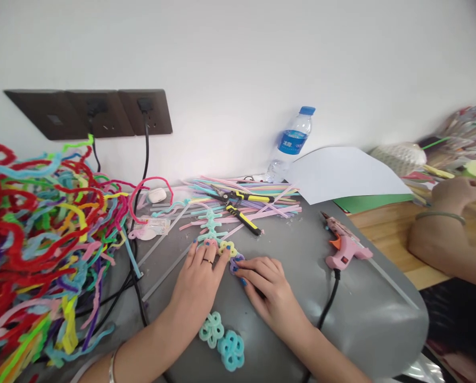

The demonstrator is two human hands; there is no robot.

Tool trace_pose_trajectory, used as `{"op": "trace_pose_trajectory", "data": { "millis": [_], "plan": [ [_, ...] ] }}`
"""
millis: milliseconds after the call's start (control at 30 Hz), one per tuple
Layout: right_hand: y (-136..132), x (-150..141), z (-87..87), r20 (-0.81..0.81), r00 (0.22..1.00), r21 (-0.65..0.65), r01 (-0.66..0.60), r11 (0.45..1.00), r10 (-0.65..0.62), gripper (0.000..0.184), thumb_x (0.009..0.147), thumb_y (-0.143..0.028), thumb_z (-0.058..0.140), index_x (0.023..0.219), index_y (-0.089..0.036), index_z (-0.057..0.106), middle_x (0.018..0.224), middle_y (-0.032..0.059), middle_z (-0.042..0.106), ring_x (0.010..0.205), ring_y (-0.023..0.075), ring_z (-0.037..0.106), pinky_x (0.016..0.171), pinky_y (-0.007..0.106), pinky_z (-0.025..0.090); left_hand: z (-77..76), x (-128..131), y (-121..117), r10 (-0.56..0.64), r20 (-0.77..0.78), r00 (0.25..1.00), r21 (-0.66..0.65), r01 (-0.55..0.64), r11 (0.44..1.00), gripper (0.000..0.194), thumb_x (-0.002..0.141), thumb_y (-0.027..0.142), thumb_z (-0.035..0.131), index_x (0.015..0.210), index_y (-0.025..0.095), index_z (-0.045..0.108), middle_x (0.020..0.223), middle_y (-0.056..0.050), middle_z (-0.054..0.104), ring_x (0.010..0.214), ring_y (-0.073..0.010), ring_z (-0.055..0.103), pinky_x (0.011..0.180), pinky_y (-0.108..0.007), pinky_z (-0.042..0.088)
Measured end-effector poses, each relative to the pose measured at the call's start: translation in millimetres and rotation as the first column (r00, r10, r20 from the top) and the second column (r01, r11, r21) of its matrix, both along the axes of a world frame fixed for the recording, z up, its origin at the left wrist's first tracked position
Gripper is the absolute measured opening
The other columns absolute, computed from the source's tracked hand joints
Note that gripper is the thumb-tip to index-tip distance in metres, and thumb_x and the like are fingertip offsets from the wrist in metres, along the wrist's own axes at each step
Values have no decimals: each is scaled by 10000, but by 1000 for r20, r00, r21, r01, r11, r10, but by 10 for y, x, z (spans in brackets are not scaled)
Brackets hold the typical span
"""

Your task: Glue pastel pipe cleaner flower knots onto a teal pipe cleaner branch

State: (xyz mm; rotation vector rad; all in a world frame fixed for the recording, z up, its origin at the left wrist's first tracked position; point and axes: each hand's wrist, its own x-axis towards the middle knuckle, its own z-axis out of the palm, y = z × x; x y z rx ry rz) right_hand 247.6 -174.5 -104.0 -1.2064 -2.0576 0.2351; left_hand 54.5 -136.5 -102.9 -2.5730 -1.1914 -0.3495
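Note:
My left hand [201,274] lies over the grey surface with its fingers spread, the tips pressing on a pink pipe-cleaner flower [211,243] and a yellow pipe-cleaner flower [227,248]. Thumb and fingers of my right hand [267,286] pinch a purple pipe-cleaner flower [234,264] beside the yellow one. Just beyond my left fingers is a mint-green pipe-cleaner piece [211,226] with short side arms. Closer to me, between my forearms, lie a mint-green flower [211,329] and a turquoise flower [231,350]. My fingers partly cover the pink and purple flowers.
Yellow-black pliers [241,218] rest on pastel pipe cleaners [257,189]. A pink glue gun [344,250] with a cord lies right. Tangled bright pipe cleaners [42,239] fill the left. A water bottle [294,141] leans near the wall. Another person's arm [441,229] reaches in at right.

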Motion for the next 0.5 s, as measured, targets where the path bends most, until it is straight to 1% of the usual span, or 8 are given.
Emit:
{"op": "trace_pose_trajectory", "data": {
  "millis": [167,267,333,400,433,467,500],
  "plan": [
    [-49,5,39,-2,1000,2,3,1000,-3,275,956,-65,495,1080,-243,664,1091,69,761,966,217,688,832,396,493,-21,-60,18,-23,70,997,-31,25,999,526,888,-23,434,1316,221,618,1090,-109,654,1055,-257,647,1015,-532,512],
    [-122,19,99,-5,1000,17,10,1000,-10,276,949,-60,498,1075,-244,661,1137,71,761,1004,231,693,860,403,492,15,-109,32,-58,120,991,-42,63,997,523,874,-40,424,1290,193,638,1062,-112,664,1014,-259,664,1014,-558,504],
    [-183,77,161,-25,999,42,46,998,-45,265,947,-70,500,1049,-249,666,1140,66,762,1017,236,696,868,397,493,56,-136,35,-77,161,984,-61,88,994,528,860,-54,401,1265,179,645,1055,-108,669,990,-257,675,1008,-578,501],
    [-244,213,226,-67,988,59,140,988,-136,241,955,-103,492,990,-250,681,1093,67,766,989,234,702,848,376,504,97,-158,32,-81,208,975,-89,102,991,520,855,-52,386,1246,173,645,1080,-108,671,1014,-257,674,1018,-587,490],
    [-271,316,251,-89,973,54,217,975,-212,226,962,-139,488,937,-245,686,1038,71,769,947,233,707,818,361,513,115,-167,31,-81,232,969,-98,106,989,508,857,-46,384,1235,171,646,1100,-110,671,1034,-257,671,1032,-586,479],
    [-295,442,267,-104,946,28,312,950,-308,231,970,-190,484,869,-241,685,951,70,767,878,230,709,764,340,520,131,-175,29,-79,253,964,-104,108,989,494,861,-38,386,1226,170,646,1122,-112,670,1057,-254,665,1054,-582,463],
    [-313,587,273,-107,904,-11,414,910,-413,261,973,-268,488,788,-235,669,829,65,749,777,226,700,695,324,521,145,-183,28,-79,273,959,-105,111,988,478,867,-29,391,1216,171,649,1140,-112,670,1076,-251,659,1075,-575,447]
  ]
}}
